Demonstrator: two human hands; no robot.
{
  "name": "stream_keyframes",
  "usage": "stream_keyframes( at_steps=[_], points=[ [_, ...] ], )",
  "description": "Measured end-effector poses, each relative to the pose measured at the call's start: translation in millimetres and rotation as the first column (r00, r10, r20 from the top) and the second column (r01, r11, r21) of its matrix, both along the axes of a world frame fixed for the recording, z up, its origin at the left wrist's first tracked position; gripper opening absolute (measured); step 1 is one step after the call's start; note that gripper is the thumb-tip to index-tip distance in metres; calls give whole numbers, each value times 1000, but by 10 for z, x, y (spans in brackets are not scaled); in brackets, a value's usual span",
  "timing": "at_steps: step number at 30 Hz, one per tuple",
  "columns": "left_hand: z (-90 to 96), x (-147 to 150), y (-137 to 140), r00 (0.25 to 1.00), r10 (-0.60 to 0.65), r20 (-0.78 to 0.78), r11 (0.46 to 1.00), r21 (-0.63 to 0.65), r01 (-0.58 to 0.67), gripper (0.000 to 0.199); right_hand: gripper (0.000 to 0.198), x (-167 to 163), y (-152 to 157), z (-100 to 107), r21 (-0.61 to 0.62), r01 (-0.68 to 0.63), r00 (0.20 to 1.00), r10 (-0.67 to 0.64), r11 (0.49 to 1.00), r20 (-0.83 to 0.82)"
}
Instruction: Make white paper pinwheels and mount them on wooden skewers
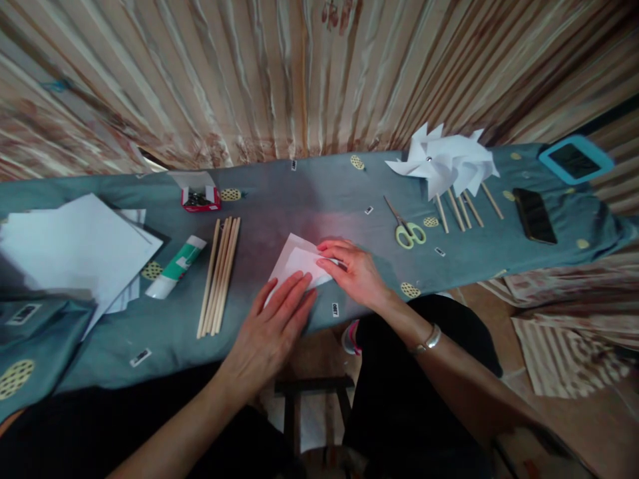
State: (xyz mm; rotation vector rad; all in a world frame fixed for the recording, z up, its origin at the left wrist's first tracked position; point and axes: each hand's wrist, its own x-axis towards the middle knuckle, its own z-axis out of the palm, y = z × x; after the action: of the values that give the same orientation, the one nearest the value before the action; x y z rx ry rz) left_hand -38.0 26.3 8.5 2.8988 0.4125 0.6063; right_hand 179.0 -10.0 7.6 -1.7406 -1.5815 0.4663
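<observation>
A folded sheet of white paper (298,259) lies on the cloth-covered table in front of me, one layer over another. Stretched out flat, the fingers of my left hand (274,322) rest on its near left part. My right hand (358,271) pinches the right-hand corner of the paper between thumb and fingers. On that wrist is a silver bracelet (428,339). Left of the paper lies a bundle of several wooden sticks (219,276). A pair of scissors (407,229) with pale green handles rests to the right, apart from my hands.
White paper pinwheels (444,159) on sticks lie at the back right, near a dark phone (535,214) and a blue-framed device (576,159). Leftward are a glue stick (177,266), a red box (200,197) of small metal pieces and stacked paper sheets (74,253).
</observation>
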Motion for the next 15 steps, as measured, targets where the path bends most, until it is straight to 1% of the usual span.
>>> stream_keyframes(
  at_steps=[2,5,9,15],
  points=[
    [-48,15,-78,999,-22,-47,1000,12,22,44,10,-6,36,-18,5,17,1000,-17,1000,20],
    [-106,20,-136,995,-26,-99,999,-29,23,53,10,-14,78,-49,6,54,998,-54,999,30],
    [-122,11,-126,993,-13,-119,999,-49,8,59,9,-29,124,-77,24,61,997,-62,998,44],
    [-157,8,-96,992,2,-128,999,-46,-8,63,12,-44,184,-113,31,82,993,-85,996,80]
  ],
)
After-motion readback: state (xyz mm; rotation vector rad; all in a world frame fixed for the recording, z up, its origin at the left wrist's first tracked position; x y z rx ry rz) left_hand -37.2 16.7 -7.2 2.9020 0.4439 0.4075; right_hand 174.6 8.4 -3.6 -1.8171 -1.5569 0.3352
